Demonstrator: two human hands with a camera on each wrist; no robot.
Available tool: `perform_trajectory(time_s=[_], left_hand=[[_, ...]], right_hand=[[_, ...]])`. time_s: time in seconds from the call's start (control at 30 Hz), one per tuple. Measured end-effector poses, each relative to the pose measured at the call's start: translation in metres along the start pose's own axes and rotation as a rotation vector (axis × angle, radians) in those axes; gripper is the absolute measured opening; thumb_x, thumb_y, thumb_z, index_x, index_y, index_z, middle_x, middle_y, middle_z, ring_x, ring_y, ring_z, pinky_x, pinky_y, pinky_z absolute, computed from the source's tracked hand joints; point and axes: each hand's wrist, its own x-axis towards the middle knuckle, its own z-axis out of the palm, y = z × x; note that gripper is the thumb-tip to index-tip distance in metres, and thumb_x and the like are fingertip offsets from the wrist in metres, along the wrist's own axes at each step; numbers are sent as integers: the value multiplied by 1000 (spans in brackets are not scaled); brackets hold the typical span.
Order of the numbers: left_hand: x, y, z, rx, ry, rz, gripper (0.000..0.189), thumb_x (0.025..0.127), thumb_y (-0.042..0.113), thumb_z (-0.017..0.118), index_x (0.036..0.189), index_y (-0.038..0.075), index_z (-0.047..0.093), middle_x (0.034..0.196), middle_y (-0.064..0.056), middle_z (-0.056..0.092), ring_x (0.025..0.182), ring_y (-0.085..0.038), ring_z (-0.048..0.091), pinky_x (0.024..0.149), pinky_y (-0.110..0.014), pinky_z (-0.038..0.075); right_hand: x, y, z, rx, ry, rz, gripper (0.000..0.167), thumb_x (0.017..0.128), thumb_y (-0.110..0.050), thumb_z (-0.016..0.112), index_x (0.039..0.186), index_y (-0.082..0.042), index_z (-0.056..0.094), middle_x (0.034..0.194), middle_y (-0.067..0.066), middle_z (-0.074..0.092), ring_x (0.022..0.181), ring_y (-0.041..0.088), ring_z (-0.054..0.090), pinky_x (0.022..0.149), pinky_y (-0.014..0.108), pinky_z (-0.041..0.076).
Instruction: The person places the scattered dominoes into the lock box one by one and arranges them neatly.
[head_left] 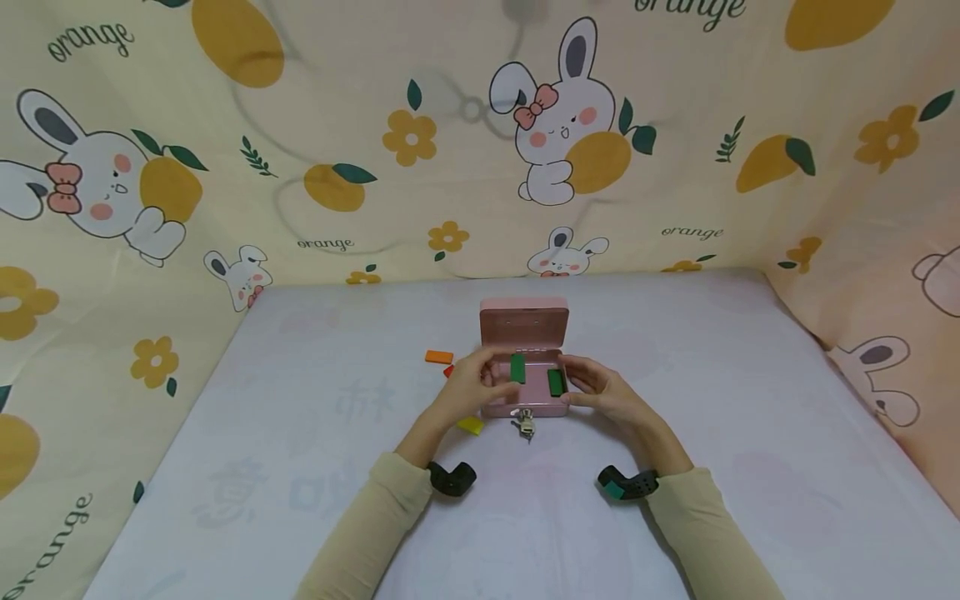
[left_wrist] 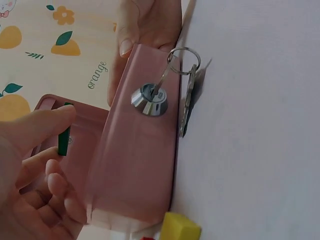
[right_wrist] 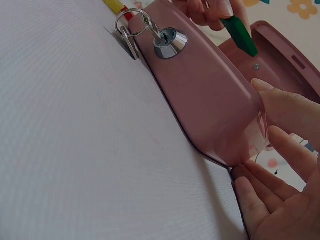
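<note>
A pink metal box stands on the table with its lid raised at the back. Over the left part of its interior, my left hand pinches a green block upright between thumb and fingertip. Another green block lies inside the box near the right wall. My right hand rests against the box's right side, its extended fingers touching the wall and rim near the front corner. A silver lock sits on the front face with a key in it and more keys hanging from a ring.
Left of the box lie an orange block, a red block partly hidden by my left hand, and a yellow block. A white cloth covers the table. Behind it hangs a patterned curtain.
</note>
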Motion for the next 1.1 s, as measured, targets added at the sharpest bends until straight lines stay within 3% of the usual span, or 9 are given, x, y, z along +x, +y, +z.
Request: perform_trajectory(time_s=[0.27,0.5,0.7,0.83,1.03,1.1], left_hand=[[3,8,7,140,-3,6,48,83,16,75,126,5,59,83,-15,55,72,-13,45,61,-15,34],[6,10,13,213,-22,8,47,83,21,75,126,8,59,79,-8,53,71,-11,44,61,-15,34],[9,10,18,250,-45,-29,50,84,24,75,128,9,58,79,-4,54,72,-10,46,63,-16,35],[11,10,21,270,-52,-38,51,84,24,74,129,9,57,79,-4,55,71,-10,46,62,-16,36],[12,13,27,294,-58,-56,48,85,25,73,129,11,57,77,-2,54,68,-9,46,60,-17,34],[12,13,29,300,-59,-66,48,85,26,73,129,13,57,76,-1,53,68,-9,46,59,-17,34]], right_hand=[[0,-2,2,-16,1,4,69,88,-3,66,144,10,29,152,33,27,142,50,25,111,23,35],[-2,1,1,-10,-1,-34,72,88,-13,68,144,9,30,151,34,28,141,48,27,107,12,35],[-2,4,1,-14,7,-63,74,86,-23,71,144,5,34,152,28,32,143,40,32,105,9,36],[-1,1,1,-13,8,-7,74,87,-16,70,145,7,31,153,30,28,143,47,25,109,14,34],[0,0,1,-29,10,16,67,89,-2,64,145,10,30,153,31,27,143,47,25,115,31,31],[0,-1,1,-28,15,25,67,88,-3,65,145,9,31,154,30,28,144,46,25,115,31,31]])
